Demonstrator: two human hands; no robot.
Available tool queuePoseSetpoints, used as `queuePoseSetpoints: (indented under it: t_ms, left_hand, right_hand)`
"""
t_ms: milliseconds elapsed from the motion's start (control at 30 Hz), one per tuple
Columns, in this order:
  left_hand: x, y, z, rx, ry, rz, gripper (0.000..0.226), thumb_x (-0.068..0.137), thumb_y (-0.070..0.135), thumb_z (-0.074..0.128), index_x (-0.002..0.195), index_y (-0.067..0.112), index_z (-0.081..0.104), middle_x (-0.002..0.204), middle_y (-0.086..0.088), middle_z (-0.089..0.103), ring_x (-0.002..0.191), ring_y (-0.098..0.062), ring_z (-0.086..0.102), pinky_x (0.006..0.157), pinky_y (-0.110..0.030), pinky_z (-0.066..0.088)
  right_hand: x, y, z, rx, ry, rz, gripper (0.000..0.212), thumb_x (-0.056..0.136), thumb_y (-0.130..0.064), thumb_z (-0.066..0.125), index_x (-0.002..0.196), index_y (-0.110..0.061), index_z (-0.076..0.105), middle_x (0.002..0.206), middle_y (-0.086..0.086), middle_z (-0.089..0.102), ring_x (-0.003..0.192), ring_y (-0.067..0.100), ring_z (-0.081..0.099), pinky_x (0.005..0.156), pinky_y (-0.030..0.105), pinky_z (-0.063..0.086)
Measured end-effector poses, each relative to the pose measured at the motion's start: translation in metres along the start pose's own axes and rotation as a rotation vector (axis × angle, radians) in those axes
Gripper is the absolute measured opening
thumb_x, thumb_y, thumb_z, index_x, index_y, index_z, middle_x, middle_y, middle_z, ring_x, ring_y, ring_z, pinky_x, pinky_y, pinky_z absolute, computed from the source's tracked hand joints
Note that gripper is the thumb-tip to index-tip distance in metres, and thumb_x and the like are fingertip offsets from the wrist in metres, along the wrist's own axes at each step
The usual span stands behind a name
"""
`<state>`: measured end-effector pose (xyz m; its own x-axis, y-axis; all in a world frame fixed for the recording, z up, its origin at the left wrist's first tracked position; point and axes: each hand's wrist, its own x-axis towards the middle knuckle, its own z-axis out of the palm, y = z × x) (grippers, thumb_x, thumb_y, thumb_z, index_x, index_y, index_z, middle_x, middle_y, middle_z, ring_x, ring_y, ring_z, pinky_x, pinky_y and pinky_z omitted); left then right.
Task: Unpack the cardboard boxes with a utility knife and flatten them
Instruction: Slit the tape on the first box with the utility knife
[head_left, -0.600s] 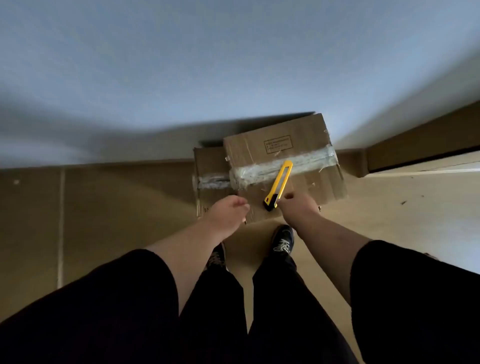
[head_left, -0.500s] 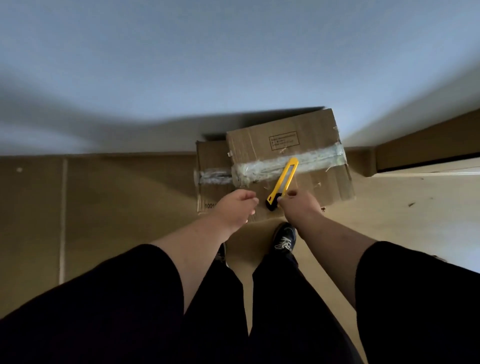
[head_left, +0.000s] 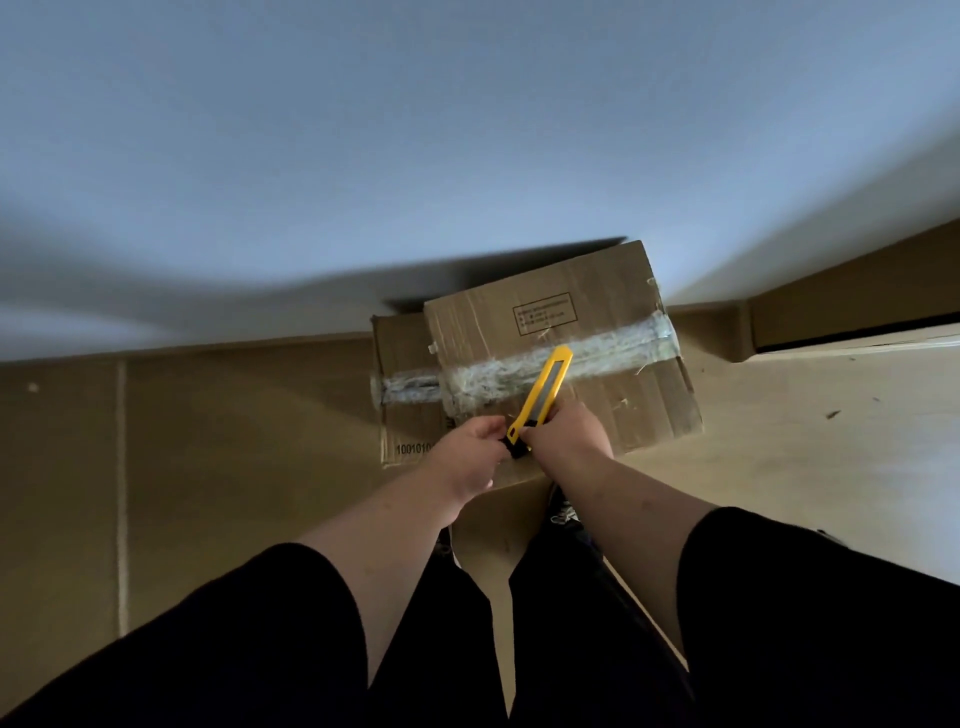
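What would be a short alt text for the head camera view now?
A person's two hands, right hand and left hand, hold a yellow utility knife above a taped cardboard box on the floor. A second box sits behind it.

Two cardboard boxes stand on the floor (head_left: 182, 467) against the wall (head_left: 467, 130): the larger box (head_left: 597, 312) sits right of the smaller box (head_left: 402, 348) and overlaps it. Both hands meet over the larger box's near edge, the left hand (head_left: 470, 457) left of the right hand (head_left: 569, 434), each touching the utility knife (head_left: 543, 392) (its far end lies over the tape strip (head_left: 613, 345)). A shoe (head_left: 563, 512) rests on the floor just before the boxes.
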<state>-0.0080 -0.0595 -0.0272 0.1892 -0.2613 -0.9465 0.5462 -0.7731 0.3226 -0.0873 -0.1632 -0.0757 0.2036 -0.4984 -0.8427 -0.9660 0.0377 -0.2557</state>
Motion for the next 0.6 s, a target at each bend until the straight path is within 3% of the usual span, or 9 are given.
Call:
queuePoseSetpoints:
  t_ms: [100, 233, 367, 533, 600]
  left_hand:
    - [0.002, 0.003, 0.0, -0.005, -0.029, -0.005, 0.042, 0.096, 0.0, 0.048, 0.135, 0.016, 0.053, 0.111, 0.007, 0.063, 0.089, -0.007, 0.052, 0.078, -0.032, 0.039]
    - [0.004, 0.003, 0.005, 0.024, -0.106, -0.028, 0.05, 0.094, -0.004, 0.046, 0.136, 0.023, 0.047, 0.105, 0.015, 0.066, 0.105, -0.014, 0.052, 0.09, -0.037, 0.037]
    - [0.011, -0.001, 0.007, -0.01, -0.099, -0.045, 0.06, 0.091, -0.002, 0.053, 0.145, 0.022, 0.042, 0.116, 0.007, 0.07, 0.104, -0.014, 0.064, 0.098, -0.042, 0.041]
    - [0.012, -0.002, 0.009, 0.007, -0.098, -0.026, 0.045, 0.093, 0.003, 0.056, 0.132, 0.025, 0.054, 0.111, -0.001, 0.072, 0.108, -0.022, 0.065, 0.095, -0.042, 0.043]
    - [0.012, -0.003, 0.012, 0.042, -0.1, -0.015, 0.038, 0.092, 0.009, 0.06, 0.124, 0.03, 0.06, 0.11, -0.005, 0.073, 0.108, -0.025, 0.067, 0.09, -0.041, 0.044]
  right_hand:
    - [0.001, -0.001, 0.001, 0.01, 0.007, -0.011, 0.038, 0.08, -0.043, 0.072, 0.105, -0.016, 0.064, 0.091, 0.004, 0.07, 0.081, 0.023, 0.068, 0.058, 0.029, 0.047]
    - [-0.002, 0.001, -0.004, -0.044, -0.016, -0.016, 0.028, 0.086, -0.036, 0.069, 0.1, -0.012, 0.068, 0.086, 0.005, 0.069, 0.077, 0.023, 0.063, 0.057, 0.027, 0.042]
    - [-0.009, 0.006, -0.004, -0.035, -0.077, -0.063, 0.028, 0.089, -0.031, 0.067, 0.109, -0.013, 0.058, 0.095, 0.005, 0.066, 0.085, 0.024, 0.063, 0.066, 0.031, 0.047]
    - [-0.018, 0.019, -0.012, -0.039, -0.158, -0.185, 0.033, 0.089, -0.031, 0.069, 0.115, -0.015, 0.056, 0.098, 0.005, 0.062, 0.085, 0.023, 0.058, 0.071, 0.032, 0.045]
    - [-0.022, 0.025, -0.017, -0.027, -0.189, -0.232, 0.032, 0.086, -0.03, 0.07, 0.113, -0.017, 0.059, 0.099, 0.005, 0.066, 0.087, 0.022, 0.062, 0.075, 0.034, 0.051]
